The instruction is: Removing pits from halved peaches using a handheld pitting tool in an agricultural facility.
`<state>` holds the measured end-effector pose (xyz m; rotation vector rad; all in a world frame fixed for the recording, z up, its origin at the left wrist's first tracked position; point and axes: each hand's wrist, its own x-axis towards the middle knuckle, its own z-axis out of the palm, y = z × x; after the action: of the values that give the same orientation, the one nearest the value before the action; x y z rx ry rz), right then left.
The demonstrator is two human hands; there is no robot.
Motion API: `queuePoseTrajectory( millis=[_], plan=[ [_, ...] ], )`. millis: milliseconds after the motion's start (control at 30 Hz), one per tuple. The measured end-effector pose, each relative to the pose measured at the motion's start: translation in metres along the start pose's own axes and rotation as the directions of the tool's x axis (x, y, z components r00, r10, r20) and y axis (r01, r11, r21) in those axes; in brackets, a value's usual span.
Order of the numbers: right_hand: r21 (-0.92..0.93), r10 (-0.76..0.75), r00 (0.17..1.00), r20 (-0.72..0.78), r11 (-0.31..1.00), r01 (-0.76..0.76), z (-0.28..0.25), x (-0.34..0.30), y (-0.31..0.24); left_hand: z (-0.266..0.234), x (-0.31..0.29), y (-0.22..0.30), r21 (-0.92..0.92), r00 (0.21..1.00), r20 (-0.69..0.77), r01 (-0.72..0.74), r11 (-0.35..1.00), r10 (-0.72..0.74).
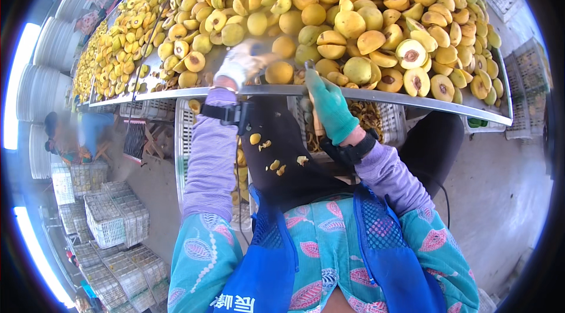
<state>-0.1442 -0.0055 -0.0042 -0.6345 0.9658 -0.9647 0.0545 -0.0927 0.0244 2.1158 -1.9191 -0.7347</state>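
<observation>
My left hand [240, 64], in a white glove, is over the near edge of the metal table [353, 94], beside yellow peach halves [350, 23]. Motion smears its fingers, so I cannot tell whether it holds anything. My right hand [333, 107], in a green glove, is closed around a small tool with a wooden handle [318, 123]. The tool's dark tip shows above the glove, at the table's rim. Cut and whole-looking peaches lie heaped in front of both hands, several with brown centres facing up.
Below the table edge, a crate [395, 121] holds brownish peach scraps; another crate [183, 136] stands at its left. Peach bits [274, 164] lie on my dark trousers. Stacked crates [118, 219] stand at the left, where other people [88, 130] are. A cable [444, 201] hangs at right.
</observation>
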Motion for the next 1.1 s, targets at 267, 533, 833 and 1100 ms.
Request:
queuePoseTrajectory(
  millis=[267,533,833,1100],
  plan=[
    [-0.137,-0.12,0.992,-0.022,0.984,0.116,-0.011,-0.019,0.0,-0.002,-0.018,-0.009,-0.879,0.929,0.323,0.225,0.42,0.179],
    [-0.533,-0.288,0.92,0.267,0.751,0.39,0.004,-0.006,0.019,0.056,-0.081,0.01,-0.897,0.941,-0.297,-0.332,0.291,0.159],
    [-0.439,-0.296,0.907,0.3,0.801,0.407,0.015,-0.035,0.023,0.073,-0.091,0.035,-0.819,0.889,-0.456,-0.397,0.414,-0.049],
    [0.317,0.156,0.415,0.896,0.428,-0.846,0.015,-0.035,0.021,0.057,-0.112,0.011,-0.298,0.763,-0.582,-0.521,0.8,0.281]
  ],
)
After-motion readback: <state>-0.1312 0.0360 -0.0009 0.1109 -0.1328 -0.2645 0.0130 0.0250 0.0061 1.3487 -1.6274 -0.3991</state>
